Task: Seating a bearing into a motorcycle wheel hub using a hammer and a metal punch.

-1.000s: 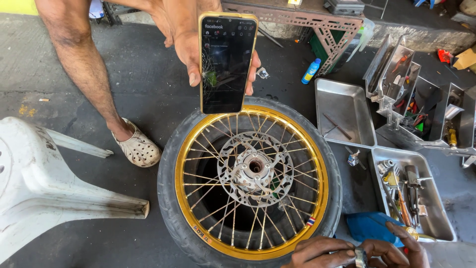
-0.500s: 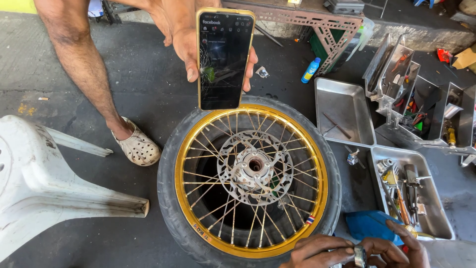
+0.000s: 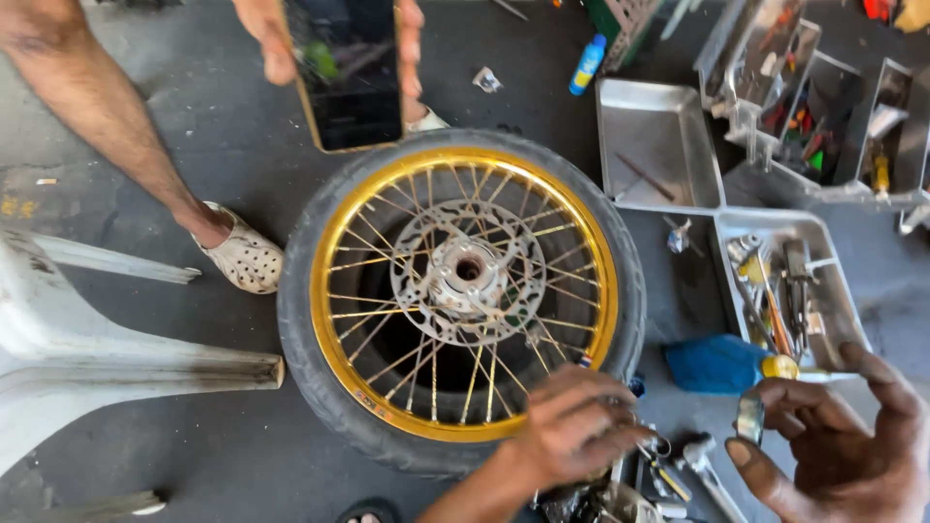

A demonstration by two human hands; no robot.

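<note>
- The left hand point(image 3: 572, 436), low in the frame just right of centre, hangs over the near edge of the wheel point(image 3: 460, 295) with its fingers curled and bunched together, tips pointing down toward a clutter of small metal parts point(image 3: 659, 470); whether they pinch anything there cannot be told.
- The right hand point(image 3: 843, 446), in the lower right corner, has its upper fingers loosely spread while the thumb and a finger pinch a small flat glossy metal piece point(image 3: 750, 418), held upright.
- The wheel lies flat on the dark, gritty floor in the middle of the frame: a black rubber tyre, a shiny gold rim, thin crossed wire spokes and a perforated steel brake disc point(image 3: 467, 271) around a round hub.
- Another person's hand point(image 3: 276, 44) at the top edge holds a rectangular phone point(image 3: 349, 73) with a dark glass screen above the wheel's far edge; the same person's foot in a pale perforated clog point(image 3: 242, 257) stands just left of the tyre.
- A white moulded plastic piece point(image 3: 87, 349), scuffed, fills the left edge.
- At right, dull metal trays point(image 3: 659, 145) sit side by side, one almost bare, another packed with hand tools point(image 3: 785, 295).
- A crumpled blue cloth point(image 3: 712, 363) lies between the wheel and the right hand.
</note>
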